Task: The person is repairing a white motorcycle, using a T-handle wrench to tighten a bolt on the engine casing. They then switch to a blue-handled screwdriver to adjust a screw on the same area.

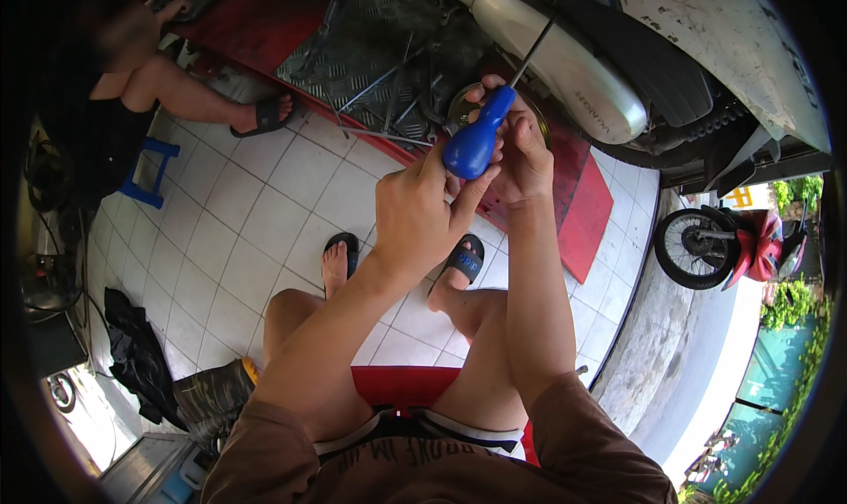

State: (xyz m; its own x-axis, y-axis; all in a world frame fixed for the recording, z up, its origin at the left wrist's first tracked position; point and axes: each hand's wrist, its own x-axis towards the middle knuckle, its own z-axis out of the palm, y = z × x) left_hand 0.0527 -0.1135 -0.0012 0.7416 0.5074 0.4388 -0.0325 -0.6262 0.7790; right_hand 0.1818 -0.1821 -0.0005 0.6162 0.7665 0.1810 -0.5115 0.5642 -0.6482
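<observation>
Between my two hands is a screwdriver point(476, 140) with a bulbous blue handle and a thin dark shaft pointing up and to the right. My right hand point(527, 155) is closed round the handle from behind, its fingertips showing near the collar. At the rounded butt end, my left hand point(416, 206) is closed too, thumb and fingers against the handle. Just beyond the shaft lies the silver side cover point(565, 71) of a motorcycle; whether the tip touches anything I cannot tell. Partly hidden behind my hands is a round, gold-rimmed dish point(457, 109).
Several long metal tools point(388, 76) lie on a treadplate-topped red platform point(589, 226). On the left, another person's leg point(194, 94) reaches toward it, beside a blue stool point(152, 170). Black cloth point(141, 358) lies on the tiled floor. A red motorbike point(750, 248) stands outside at right.
</observation>
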